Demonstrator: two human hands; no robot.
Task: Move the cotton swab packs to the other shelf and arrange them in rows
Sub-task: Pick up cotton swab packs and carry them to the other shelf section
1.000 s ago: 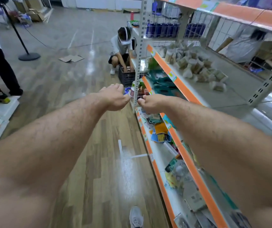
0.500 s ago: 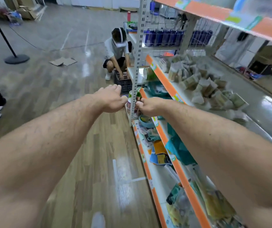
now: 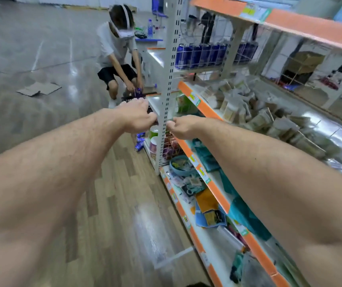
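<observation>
Cotton swab packs [image 3: 255, 119]: loose heap on middle shelf [image 3: 207, 109], right of both hands, untouched. Left hand [image 3: 137, 119], right hand [image 3: 183, 128]: fingers curled under, nothing visible in grasp. Packs probably light, soft-sided film bags, slippery. Suggested hold: pinch top seam, or clasp flat faces.

Two bare arms and two bare hands fill my feed.
The left arm [image 3: 62, 172], on the left of the post [image 3: 167, 100], is bare right up to the wrist, with fine hair along its top side. It is broad near the camera and narrows toward the left hand [image 3: 139, 119]. On the right of the post, the right arm [image 3: 259, 172] is bare too, with sparser hair and a soft crease near the elbow. It ends in the right hand [image 3: 183, 128].
</observation>
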